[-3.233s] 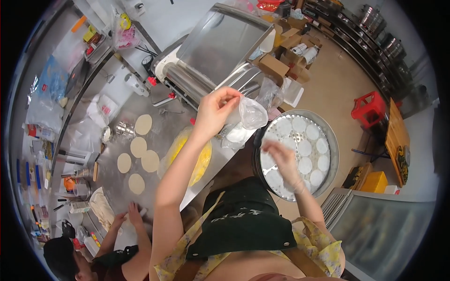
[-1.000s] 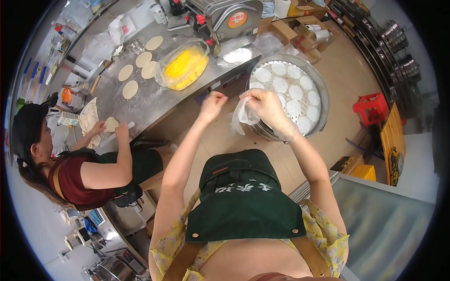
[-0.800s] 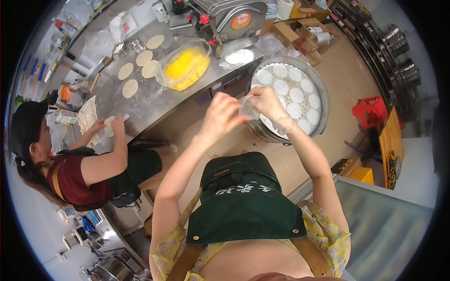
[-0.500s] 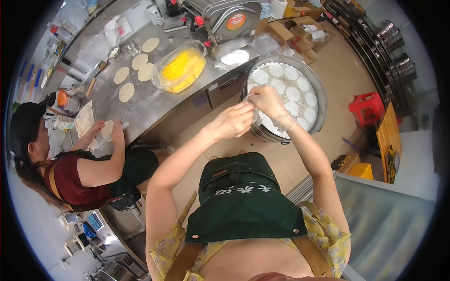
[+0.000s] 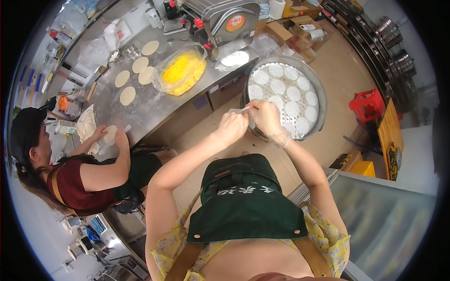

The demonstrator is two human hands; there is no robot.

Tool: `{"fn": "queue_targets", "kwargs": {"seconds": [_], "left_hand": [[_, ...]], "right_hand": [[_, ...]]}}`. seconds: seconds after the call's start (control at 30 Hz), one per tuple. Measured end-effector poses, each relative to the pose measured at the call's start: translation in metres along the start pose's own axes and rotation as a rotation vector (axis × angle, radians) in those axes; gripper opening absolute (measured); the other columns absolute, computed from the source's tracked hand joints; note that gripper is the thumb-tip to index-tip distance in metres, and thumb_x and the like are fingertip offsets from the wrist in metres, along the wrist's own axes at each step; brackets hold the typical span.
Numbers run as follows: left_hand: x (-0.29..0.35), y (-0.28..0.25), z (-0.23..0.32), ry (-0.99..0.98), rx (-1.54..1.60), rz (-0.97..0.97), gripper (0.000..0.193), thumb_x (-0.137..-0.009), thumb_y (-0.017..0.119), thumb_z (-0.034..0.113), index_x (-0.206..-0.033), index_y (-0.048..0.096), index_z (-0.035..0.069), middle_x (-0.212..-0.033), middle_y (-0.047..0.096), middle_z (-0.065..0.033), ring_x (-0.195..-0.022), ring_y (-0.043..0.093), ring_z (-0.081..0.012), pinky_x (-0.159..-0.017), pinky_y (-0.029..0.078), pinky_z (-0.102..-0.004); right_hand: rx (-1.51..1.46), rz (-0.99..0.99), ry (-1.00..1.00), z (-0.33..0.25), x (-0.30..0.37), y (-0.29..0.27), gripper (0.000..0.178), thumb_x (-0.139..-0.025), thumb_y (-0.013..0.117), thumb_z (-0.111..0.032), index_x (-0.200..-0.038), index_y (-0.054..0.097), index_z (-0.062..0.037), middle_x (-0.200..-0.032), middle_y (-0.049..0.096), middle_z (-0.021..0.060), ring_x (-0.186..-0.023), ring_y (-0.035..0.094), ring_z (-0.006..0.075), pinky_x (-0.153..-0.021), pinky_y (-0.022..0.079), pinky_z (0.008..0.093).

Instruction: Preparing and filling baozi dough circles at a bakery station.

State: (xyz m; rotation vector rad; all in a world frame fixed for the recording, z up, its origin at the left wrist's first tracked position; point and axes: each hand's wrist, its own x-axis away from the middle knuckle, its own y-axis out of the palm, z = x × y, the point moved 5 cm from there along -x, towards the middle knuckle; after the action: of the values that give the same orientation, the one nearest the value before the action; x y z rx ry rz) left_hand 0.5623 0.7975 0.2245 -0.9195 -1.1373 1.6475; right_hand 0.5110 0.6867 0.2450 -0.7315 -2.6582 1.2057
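Observation:
My left hand [image 5: 232, 126] and my right hand [image 5: 266, 118] meet over the near left rim of a round metal steamer tray [image 5: 320, 89]. Their fingers pinch a thin, translucent whitish piece [image 5: 244, 110] between them; its exact kind is too small to tell. A clear plastic glove covers my right hand, its loose cuff showing at the wrist. Several white paper rounds [image 5: 293, 93] lie spread across the perforated tray under and beyond my hands.
Left of me, a person [image 5: 89, 173] holds a dough round [image 5: 110, 134] at the steel table [image 5: 150, 107]. More dough rounds [image 5: 127, 96], a bag of yellow filling [image 5: 183, 70] and a machine [image 5: 229, 23] stand there. A red stool [image 5: 366, 105] is at right.
My right hand has come slightly nearer to me, uncovering more of the tray. My left hand has curled in tighter beside it. The co-worker's hands have barely shifted.

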Motion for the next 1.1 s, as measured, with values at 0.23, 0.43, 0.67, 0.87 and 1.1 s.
{"fn": "queue_targets", "kwargs": {"seconds": [0.23, 0.43, 0.67, 0.87, 1.1], "left_hand": [[0.017, 0.048, 0.002, 0.421, 0.059, -0.105, 0.014, -0.074, 0.058, 0.014, -0.071, 0.067, 0.003, -0.073, 0.066, -0.0182, -0.071, 0.065, -0.0347, -0.071, 0.051, -0.0453], [0.017, 0.022, -0.024, 0.080, 0.564, -0.180, 0.027, -0.093, 0.046, 0.017, -0.099, 0.063, -0.003, -0.103, 0.064, -0.0256, -0.097, 0.061, -0.0406, -0.089, 0.048, -0.0416], [0.020, 0.013, -0.033, -0.193, 0.590, -0.479, 0.034, -0.097, 0.041, 0.019, -0.110, 0.062, -0.004, -0.115, 0.062, -0.0242, -0.115, 0.056, -0.0344, -0.099, 0.040, -0.0401], [0.011, 0.039, -0.017, 0.085, 0.172, 0.183, 0.057, -0.095, 0.043, 0.022, -0.148, 0.032, 0.003, -0.151, 0.028, -0.0261, -0.142, 0.017, -0.0477, -0.119, 0.009, -0.0533], [-0.020, 0.042, -0.036, 0.160, -0.235, 0.186, 0.029, -0.089, 0.051, 0.024, -0.095, 0.070, 0.003, -0.096, 0.067, -0.0200, -0.107, 0.058, -0.0409, -0.102, 0.038, -0.0536]], "right_hand": [[-0.020, 0.051, -0.232, -0.006, 0.020, 0.029, 0.009, -0.082, 0.063, -0.014, -0.083, 0.066, -0.0062, -0.080, 0.066, 0.0168, -0.074, 0.065, 0.0378, -0.066, 0.052, 0.0466], [-0.116, 0.127, -0.230, -0.015, 0.041, 0.027, 0.011, -0.082, 0.068, -0.013, -0.079, 0.067, -0.0025, -0.073, 0.063, 0.0174, -0.068, 0.063, 0.0377, -0.059, 0.049, 0.0445], [-0.209, 0.283, -0.336, -0.028, 0.051, 0.016, 0.013, -0.081, 0.071, -0.013, -0.075, 0.067, -0.0021, -0.071, 0.063, 0.0150, -0.063, 0.062, 0.0349, -0.056, 0.048, 0.0421], [-0.003, 0.191, -0.465, -0.042, 0.059, 0.035, 0.011, -0.079, 0.070, -0.012, -0.073, 0.064, -0.0057, -0.070, 0.062, 0.0122, -0.062, 0.062, 0.0316, -0.054, 0.049, 0.0414], [-0.072, 0.286, -0.508, -0.061, 0.046, 0.032, 0.009, -0.079, 0.070, -0.009, -0.078, 0.063, -0.0042, -0.069, 0.059, 0.0125, -0.059, 0.060, 0.0328, -0.051, 0.048, 0.0410]]}}
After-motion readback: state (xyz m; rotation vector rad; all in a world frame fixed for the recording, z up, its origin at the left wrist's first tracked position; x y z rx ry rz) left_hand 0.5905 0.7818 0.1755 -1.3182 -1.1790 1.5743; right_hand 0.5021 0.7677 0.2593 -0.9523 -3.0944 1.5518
